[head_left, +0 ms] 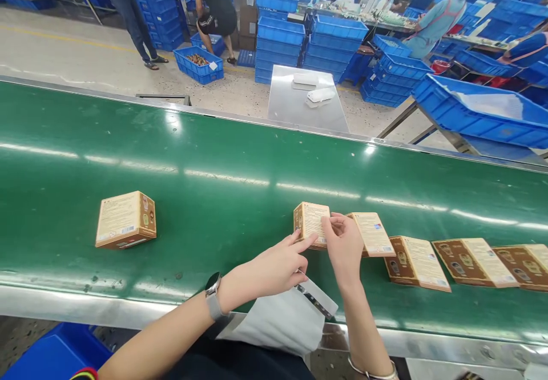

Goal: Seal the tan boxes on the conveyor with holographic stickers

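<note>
A brown and cream box (pixel 314 219) stands on the green conveyor belt (pixel 222 209) in front of me. My left hand (pixel 274 263) rests index and middle fingertips on its face, while its thumb and lower fingers hold a white sheet (pixel 319 295) with a dark strip. My right hand (pixel 343 246) has thumb and fingers pinched at the box's upper right side; whatever lies between them is too small to make out. Right beside that hand is another cream box (pixel 372 234), partly covered by it. A separate box (pixel 124 219) sits far to the left.
More brown and cream boxes (pixel 419 261) line the belt on the right. Past the belt's metal rim are a metal table (pixel 306 103), a blue tray (pixel 483 109), stacked blue crates (pixel 280 46) and several people. White material (pixel 278 323) lies at the near edge.
</note>
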`<state>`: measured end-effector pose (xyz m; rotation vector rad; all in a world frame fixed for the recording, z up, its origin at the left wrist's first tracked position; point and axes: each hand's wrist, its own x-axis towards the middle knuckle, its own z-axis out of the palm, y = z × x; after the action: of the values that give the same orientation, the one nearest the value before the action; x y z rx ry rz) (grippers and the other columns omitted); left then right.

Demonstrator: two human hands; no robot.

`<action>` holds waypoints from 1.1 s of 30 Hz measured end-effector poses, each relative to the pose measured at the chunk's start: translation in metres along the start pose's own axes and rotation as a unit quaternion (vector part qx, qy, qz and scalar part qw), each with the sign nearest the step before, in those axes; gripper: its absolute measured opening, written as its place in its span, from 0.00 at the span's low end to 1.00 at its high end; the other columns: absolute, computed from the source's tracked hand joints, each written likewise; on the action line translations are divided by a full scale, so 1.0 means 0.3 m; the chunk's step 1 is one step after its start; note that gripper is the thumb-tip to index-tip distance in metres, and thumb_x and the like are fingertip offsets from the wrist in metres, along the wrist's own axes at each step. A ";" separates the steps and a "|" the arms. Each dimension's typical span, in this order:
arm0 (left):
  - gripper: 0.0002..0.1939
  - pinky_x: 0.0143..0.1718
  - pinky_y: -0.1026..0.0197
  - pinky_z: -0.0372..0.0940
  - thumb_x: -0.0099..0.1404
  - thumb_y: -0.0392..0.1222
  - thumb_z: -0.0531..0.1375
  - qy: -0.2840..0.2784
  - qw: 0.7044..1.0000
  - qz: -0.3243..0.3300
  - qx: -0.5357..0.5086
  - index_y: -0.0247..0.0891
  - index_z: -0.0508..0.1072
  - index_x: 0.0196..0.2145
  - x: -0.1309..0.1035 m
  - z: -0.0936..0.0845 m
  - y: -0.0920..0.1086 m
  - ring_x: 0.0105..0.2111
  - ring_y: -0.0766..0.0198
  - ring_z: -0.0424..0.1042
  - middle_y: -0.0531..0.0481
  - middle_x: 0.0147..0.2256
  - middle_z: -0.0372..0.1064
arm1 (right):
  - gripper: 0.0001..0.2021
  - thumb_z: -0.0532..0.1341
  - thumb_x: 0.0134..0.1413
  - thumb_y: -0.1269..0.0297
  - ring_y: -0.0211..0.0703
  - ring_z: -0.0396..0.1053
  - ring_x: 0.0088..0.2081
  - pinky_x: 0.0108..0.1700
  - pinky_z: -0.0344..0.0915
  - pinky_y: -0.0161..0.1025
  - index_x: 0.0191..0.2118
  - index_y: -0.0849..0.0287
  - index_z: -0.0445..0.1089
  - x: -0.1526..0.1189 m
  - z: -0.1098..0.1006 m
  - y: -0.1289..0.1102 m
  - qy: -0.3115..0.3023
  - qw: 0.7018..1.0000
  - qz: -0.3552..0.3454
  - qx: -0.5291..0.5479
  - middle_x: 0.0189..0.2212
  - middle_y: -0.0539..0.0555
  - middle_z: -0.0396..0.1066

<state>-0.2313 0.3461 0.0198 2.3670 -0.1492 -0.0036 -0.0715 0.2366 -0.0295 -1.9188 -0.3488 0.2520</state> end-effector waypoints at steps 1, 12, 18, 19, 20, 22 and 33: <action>0.10 0.71 0.55 0.42 0.68 0.35 0.58 0.001 1.000 0.002 -0.001 0.37 0.75 0.28 0.007 0.007 0.000 0.69 0.57 0.50 0.44 0.62 0.65 | 0.19 0.65 0.49 0.50 0.51 0.74 0.42 0.47 0.69 0.49 0.40 0.59 0.68 0.008 -0.012 -0.007 0.010 1.000 -0.004 -0.014 0.47 0.64 0.72; 0.09 0.34 0.68 0.61 0.69 0.46 0.60 0.210 0.923 -0.246 -0.207 0.41 0.78 0.37 -0.206 -0.059 0.084 0.32 0.67 0.72 0.55 0.33 0.77 | 0.12 0.57 0.65 0.55 0.46 0.76 0.42 0.41 0.73 0.38 0.49 0.50 0.71 -0.172 -0.079 -0.207 -0.354 0.869 -0.325 -0.121 0.43 0.53 0.77; 0.11 0.25 0.67 0.52 0.67 0.47 0.59 0.255 0.869 -0.343 -0.251 0.37 0.75 0.32 -0.330 -0.056 0.159 0.25 0.69 0.61 0.56 0.25 0.67 | 0.07 0.58 0.66 0.68 0.41 0.75 0.39 0.39 0.71 0.35 0.47 0.53 0.69 -0.235 -0.025 -0.263 -0.394 0.815 -0.415 -0.089 0.39 0.51 0.76; 0.12 0.25 0.66 0.52 0.68 0.47 0.59 0.265 0.866 -0.345 -0.248 0.37 0.75 0.32 -0.341 -0.051 0.170 0.25 0.69 0.60 0.56 0.25 0.67 | 0.07 0.58 0.66 0.69 0.41 0.74 0.38 0.39 0.71 0.36 0.46 0.53 0.69 -0.241 -0.017 -0.267 -0.383 0.805 -0.446 -0.080 0.38 0.52 0.76; 0.12 0.25 0.66 0.51 0.68 0.47 0.58 0.276 0.863 -0.345 -0.244 0.37 0.75 0.32 -0.350 -0.048 0.180 0.26 0.69 0.60 0.56 0.25 0.67 | 0.06 0.59 0.65 0.71 0.42 0.74 0.37 0.40 0.70 0.38 0.45 0.54 0.69 -0.250 -0.008 -0.270 -0.368 0.793 -0.480 -0.074 0.37 0.52 0.76; 0.13 0.24 0.66 0.50 0.69 0.47 0.57 0.297 0.857 -0.349 -0.234 0.37 0.75 0.31 -0.367 -0.044 0.193 0.25 0.69 0.59 0.56 0.25 0.66 | 0.08 0.59 0.64 0.74 0.44 0.75 0.38 0.43 0.69 0.42 0.45 0.56 0.70 -0.276 0.014 -0.273 -0.323 0.774 -0.540 -0.075 0.38 0.54 0.77; 0.11 0.44 0.56 0.67 0.69 0.43 0.56 0.345 0.851 -0.390 -0.063 0.39 0.72 0.31 -0.609 -0.049 0.071 0.49 0.54 0.71 0.47 0.47 0.75 | 0.08 0.63 0.60 0.56 0.53 0.72 0.52 0.53 0.68 0.49 0.35 0.53 0.75 -0.318 0.279 -0.293 -0.374 0.906 -0.188 0.070 0.52 0.56 0.75</action>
<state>-0.4144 0.3611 0.0377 1.9940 1.1170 0.4235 -0.1996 0.3053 0.0230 -1.5056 -1.1640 0.7330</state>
